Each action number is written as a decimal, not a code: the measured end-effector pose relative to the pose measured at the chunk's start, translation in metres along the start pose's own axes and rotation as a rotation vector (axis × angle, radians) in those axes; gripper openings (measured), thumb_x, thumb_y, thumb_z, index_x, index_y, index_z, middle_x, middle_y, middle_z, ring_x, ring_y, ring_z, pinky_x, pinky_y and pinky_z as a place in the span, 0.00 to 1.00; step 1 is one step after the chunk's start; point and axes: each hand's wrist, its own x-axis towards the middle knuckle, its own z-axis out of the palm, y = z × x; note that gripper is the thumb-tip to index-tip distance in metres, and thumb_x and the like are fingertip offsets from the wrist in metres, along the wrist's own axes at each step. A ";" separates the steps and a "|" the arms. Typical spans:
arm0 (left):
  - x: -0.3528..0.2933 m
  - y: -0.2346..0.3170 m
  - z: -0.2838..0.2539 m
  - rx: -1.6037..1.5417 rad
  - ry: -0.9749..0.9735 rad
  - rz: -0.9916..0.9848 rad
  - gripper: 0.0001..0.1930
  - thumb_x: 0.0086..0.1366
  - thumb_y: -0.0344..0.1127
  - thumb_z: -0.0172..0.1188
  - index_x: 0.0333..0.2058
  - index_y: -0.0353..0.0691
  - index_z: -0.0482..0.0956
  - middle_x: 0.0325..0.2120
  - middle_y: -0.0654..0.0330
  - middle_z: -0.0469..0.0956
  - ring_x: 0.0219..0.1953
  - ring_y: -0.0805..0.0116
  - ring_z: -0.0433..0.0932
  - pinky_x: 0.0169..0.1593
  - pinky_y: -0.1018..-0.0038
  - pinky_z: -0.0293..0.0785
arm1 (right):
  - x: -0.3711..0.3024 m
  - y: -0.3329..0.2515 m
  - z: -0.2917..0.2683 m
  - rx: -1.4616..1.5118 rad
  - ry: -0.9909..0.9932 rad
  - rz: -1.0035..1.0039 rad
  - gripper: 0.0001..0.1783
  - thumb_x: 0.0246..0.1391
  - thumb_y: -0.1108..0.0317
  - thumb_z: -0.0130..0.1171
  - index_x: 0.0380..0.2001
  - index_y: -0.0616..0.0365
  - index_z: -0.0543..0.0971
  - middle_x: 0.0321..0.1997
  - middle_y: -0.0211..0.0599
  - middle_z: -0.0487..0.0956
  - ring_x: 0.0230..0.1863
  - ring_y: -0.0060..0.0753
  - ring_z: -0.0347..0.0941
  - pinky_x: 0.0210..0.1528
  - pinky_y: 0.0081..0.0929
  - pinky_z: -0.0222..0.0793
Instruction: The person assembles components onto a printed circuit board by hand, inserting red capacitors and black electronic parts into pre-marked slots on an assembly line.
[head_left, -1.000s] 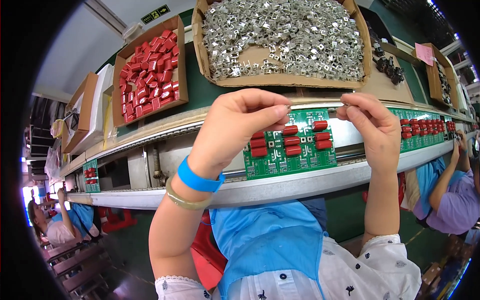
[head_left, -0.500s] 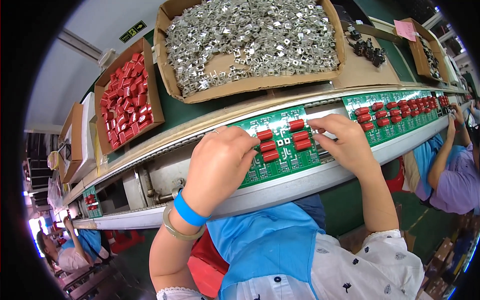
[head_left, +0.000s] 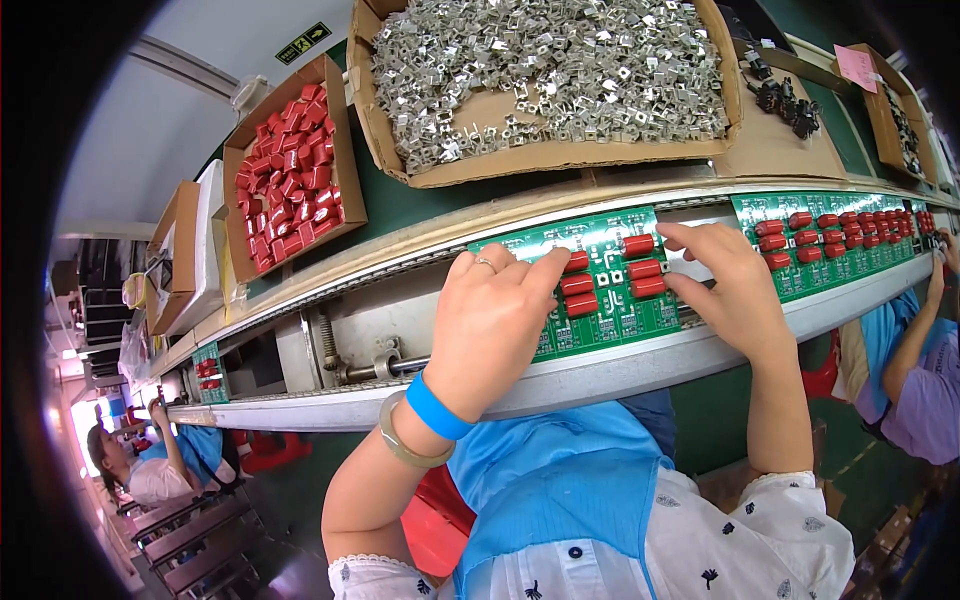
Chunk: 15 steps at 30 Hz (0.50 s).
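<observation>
Both hands are at a green circuit board [head_left: 600,325] lying on the rail line, with two columns of red box-shaped capacitors [head_left: 645,269] on it. My left hand [head_left: 500,320] bends over the board's left part, its index fingertip at the end of the upper left red capacitor [head_left: 577,261]. Its fingers are drawn together, and the hand hides what is under them. At the right column, my right hand [head_left: 735,285] has thumb and index finger apart. A small silver metal clip [head_left: 665,267] shows between those fingertips, close to the thumb.
Beyond the rail stand a carton of silver metal clips [head_left: 560,160] and a carton of red capacitors [head_left: 350,205]. Another populated green board [head_left: 800,275] sits on the line to the right. Co-workers [head_left: 920,375] are at both ends. A metal rail [head_left: 560,385] runs along the near side.
The whole view has shifted, so the scene sits further right. My left fingertips have moved up the board to the upper left capacitor. My right thumb and index finger have spread wider apart.
</observation>
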 end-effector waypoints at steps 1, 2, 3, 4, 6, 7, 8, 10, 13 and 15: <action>0.000 0.001 -0.001 0.017 -0.004 -0.004 0.24 0.52 0.29 0.72 0.49 0.44 0.82 0.28 0.64 0.82 0.35 0.61 0.76 0.43 0.64 0.69 | 0.000 0.001 0.001 0.029 0.027 0.003 0.28 0.49 0.73 0.69 0.56 0.53 0.79 0.42 0.39 0.83 0.44 0.42 0.77 0.49 0.37 0.72; 0.001 0.001 -0.001 0.031 -0.007 -0.005 0.24 0.52 0.29 0.72 0.50 0.44 0.82 0.27 0.64 0.81 0.35 0.61 0.76 0.43 0.64 0.68 | -0.001 0.002 0.000 0.054 0.054 0.008 0.29 0.48 0.75 0.69 0.56 0.56 0.79 0.41 0.38 0.83 0.42 0.38 0.77 0.47 0.34 0.73; 0.001 0.001 0.000 0.031 -0.008 -0.004 0.24 0.52 0.29 0.72 0.50 0.44 0.82 0.27 0.64 0.81 0.35 0.61 0.76 0.43 0.64 0.68 | -0.002 0.002 0.000 0.055 0.055 0.010 0.29 0.48 0.75 0.69 0.56 0.56 0.79 0.41 0.38 0.83 0.42 0.38 0.77 0.47 0.34 0.73; 0.001 0.000 0.001 0.007 0.016 0.003 0.23 0.52 0.30 0.72 0.49 0.44 0.82 0.27 0.64 0.81 0.35 0.61 0.76 0.42 0.64 0.68 | -0.003 0.004 0.001 0.060 0.064 0.006 0.28 0.48 0.75 0.69 0.56 0.57 0.79 0.41 0.38 0.83 0.42 0.37 0.77 0.48 0.33 0.73; 0.000 -0.001 0.003 -0.019 0.038 0.013 0.23 0.52 0.30 0.72 0.49 0.44 0.82 0.26 0.63 0.80 0.35 0.61 0.76 0.42 0.64 0.68 | -0.005 0.004 0.002 0.065 0.074 0.006 0.28 0.49 0.75 0.69 0.56 0.58 0.79 0.41 0.38 0.83 0.42 0.36 0.77 0.48 0.33 0.72; 0.000 -0.001 0.003 -0.009 0.038 0.012 0.23 0.52 0.30 0.72 0.49 0.45 0.82 0.26 0.63 0.80 0.35 0.61 0.76 0.42 0.64 0.68 | -0.005 0.004 0.002 0.069 0.082 0.005 0.27 0.49 0.75 0.69 0.56 0.59 0.79 0.41 0.38 0.83 0.41 0.36 0.77 0.48 0.32 0.72; -0.002 -0.001 0.004 0.002 0.037 0.010 0.22 0.53 0.31 0.72 0.49 0.45 0.82 0.26 0.63 0.79 0.35 0.61 0.76 0.42 0.64 0.68 | -0.006 0.005 0.003 0.075 0.090 0.004 0.26 0.50 0.75 0.69 0.55 0.60 0.79 0.41 0.37 0.83 0.41 0.35 0.77 0.48 0.32 0.72; -0.003 0.000 0.004 0.003 0.032 0.004 0.22 0.53 0.31 0.72 0.48 0.45 0.83 0.26 0.63 0.79 0.35 0.61 0.76 0.42 0.64 0.68 | -0.007 0.005 0.004 0.086 0.094 0.013 0.26 0.50 0.75 0.68 0.55 0.60 0.79 0.41 0.37 0.83 0.42 0.35 0.77 0.48 0.31 0.72; -0.003 0.001 0.003 0.004 0.026 -0.009 0.21 0.53 0.32 0.72 0.48 0.45 0.83 0.28 0.63 0.80 0.37 0.61 0.75 0.43 0.64 0.67 | -0.007 0.005 0.002 0.109 0.101 0.035 0.24 0.53 0.73 0.67 0.55 0.58 0.79 0.41 0.37 0.83 0.43 0.38 0.78 0.49 0.34 0.71; -0.003 0.002 0.003 0.003 0.022 -0.015 0.21 0.53 0.32 0.72 0.48 0.46 0.83 0.29 0.63 0.81 0.38 0.61 0.75 0.44 0.64 0.67 | -0.007 0.004 0.001 0.123 0.103 0.052 0.23 0.54 0.70 0.66 0.55 0.55 0.80 0.41 0.38 0.84 0.45 0.42 0.78 0.50 0.37 0.70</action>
